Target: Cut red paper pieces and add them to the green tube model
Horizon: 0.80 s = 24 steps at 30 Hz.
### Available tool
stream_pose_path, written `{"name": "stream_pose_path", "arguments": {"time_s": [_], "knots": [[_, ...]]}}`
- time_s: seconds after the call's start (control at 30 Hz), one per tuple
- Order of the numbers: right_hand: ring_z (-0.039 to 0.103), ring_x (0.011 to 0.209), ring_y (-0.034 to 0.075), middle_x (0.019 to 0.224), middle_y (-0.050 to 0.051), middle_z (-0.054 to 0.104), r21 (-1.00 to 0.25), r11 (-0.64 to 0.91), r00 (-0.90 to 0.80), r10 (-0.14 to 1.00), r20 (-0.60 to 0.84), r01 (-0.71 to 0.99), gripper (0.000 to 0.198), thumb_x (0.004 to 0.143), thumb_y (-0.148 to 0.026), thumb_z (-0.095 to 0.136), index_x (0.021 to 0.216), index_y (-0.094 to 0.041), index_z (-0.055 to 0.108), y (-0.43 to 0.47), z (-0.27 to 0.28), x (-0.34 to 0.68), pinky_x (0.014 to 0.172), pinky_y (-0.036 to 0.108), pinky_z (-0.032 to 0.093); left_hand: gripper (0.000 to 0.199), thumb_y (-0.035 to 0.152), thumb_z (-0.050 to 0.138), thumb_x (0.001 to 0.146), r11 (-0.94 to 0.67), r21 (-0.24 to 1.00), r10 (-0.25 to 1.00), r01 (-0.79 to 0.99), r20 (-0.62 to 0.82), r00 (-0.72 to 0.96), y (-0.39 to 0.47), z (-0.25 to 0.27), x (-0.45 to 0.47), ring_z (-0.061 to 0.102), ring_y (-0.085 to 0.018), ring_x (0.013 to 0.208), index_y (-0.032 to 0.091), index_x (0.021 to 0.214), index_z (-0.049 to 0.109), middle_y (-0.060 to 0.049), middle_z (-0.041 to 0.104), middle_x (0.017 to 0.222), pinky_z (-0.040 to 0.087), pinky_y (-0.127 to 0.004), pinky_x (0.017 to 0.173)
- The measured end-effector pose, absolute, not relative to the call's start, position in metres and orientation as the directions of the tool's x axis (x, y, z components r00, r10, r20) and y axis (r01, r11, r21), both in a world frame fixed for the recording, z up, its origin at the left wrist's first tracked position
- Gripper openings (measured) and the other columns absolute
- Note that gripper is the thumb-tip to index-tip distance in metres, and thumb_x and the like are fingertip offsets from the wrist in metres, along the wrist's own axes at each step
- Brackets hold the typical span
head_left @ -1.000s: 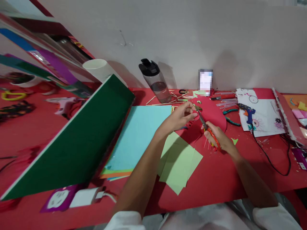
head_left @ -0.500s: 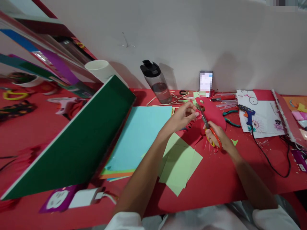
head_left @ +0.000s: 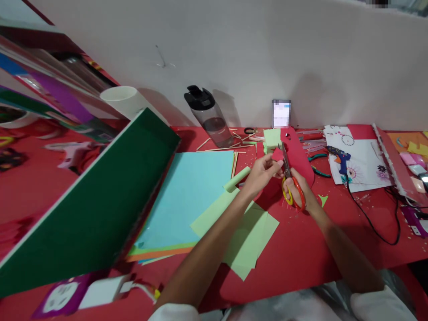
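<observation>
- the left hand [head_left: 264, 173] pinches a small piece of red paper [head_left: 277, 154] between thumb and fingers, its fingertips nearly closed together.
- the right hand [head_left: 303, 186] is curled around the scissors [head_left: 288, 174], with fingers at the yellow and red handles.
- the blades point away from the person, right beside the small piece of red paper; whether they touch it, i cannot tell.
- both hands are close together above the red table [head_left: 301, 249].
- a larger red sheet [head_left: 297, 151] lies just behind the scissors, with light green scraps [head_left: 272, 138] at its left.
- the pliers [head_left: 321, 173] and a blue glue gun [head_left: 343, 161] lie to the right of the hands.
- loose green sheets [head_left: 252, 234] lie partly under the left forearm, next to a light blue sheet [head_left: 194, 191].
- a bottle [head_left: 211, 118] and a phone [head_left: 281, 114] stand near the wall [head_left: 247, 58].
</observation>
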State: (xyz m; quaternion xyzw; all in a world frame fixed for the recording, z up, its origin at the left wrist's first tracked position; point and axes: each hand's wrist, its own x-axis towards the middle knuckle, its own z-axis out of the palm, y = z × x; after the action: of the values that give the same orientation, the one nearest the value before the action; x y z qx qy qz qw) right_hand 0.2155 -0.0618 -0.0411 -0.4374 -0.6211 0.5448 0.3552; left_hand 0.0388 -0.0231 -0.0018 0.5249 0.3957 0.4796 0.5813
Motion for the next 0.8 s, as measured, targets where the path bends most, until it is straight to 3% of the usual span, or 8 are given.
{"name": "stream_pose_path", "arguments": {"time_s": [0.1, 0.43, 0.8], "knots": [[0.054, 0.049, 0.012, 0.070, -0.005, 0.055, -0.983, 0.062, -0.301, 0.953, 0.008, 0.171, 0.041, 0.101, -0.067, 0.054, 0.102, -0.027, 0.049, -0.062, -0.040, 0.215, 0.045, 0.022, 0.044, 0.043, 0.057, 0.076, 0.087, -0.055, 0.979, 0.986, -0.198, 0.084, 0.144, -0.028, -0.008, 0.050, 0.064, -0.014, 0.063, 0.020, 0.077, 0.059, 0.001, 0.065, 0.067, 0.052, -0.026, 0.065], [0.055, 0.051, 0.013, 0.065, -0.006, 0.056, -0.963, 0.070, -0.341, 0.940, -0.024, 0.261, 0.034, 0.101, -0.058, 0.061, 0.104, -0.025, 0.051, -0.067, -0.032, 0.215, 0.049, 0.023, 0.044, 0.049, 0.064, 0.072, 0.088, -0.046, 0.945, 0.999, -0.325, 0.047, -0.002, -0.028, -0.023, 0.063, 0.056, -0.011, 0.053, 0.019, 0.074, 0.062, 0.004, 0.057, 0.061, 0.046, -0.024, 0.056], [0.051, 0.055, 0.015, 0.070, -0.004, 0.054, -0.953, 0.078, -0.396, 0.917, -0.046, 0.292, 0.044, 0.099, -0.067, 0.058, 0.112, -0.025, 0.053, -0.064, -0.026, 0.224, 0.051, 0.025, 0.042, 0.041, 0.054, 0.065, 0.094, -0.095, 0.985, 0.994, -0.143, 0.102, 0.041, -0.027, -0.013, 0.051, 0.054, -0.012, 0.056, 0.021, 0.071, 0.056, 0.003, 0.056, 0.064, 0.045, -0.027, 0.059]]}}
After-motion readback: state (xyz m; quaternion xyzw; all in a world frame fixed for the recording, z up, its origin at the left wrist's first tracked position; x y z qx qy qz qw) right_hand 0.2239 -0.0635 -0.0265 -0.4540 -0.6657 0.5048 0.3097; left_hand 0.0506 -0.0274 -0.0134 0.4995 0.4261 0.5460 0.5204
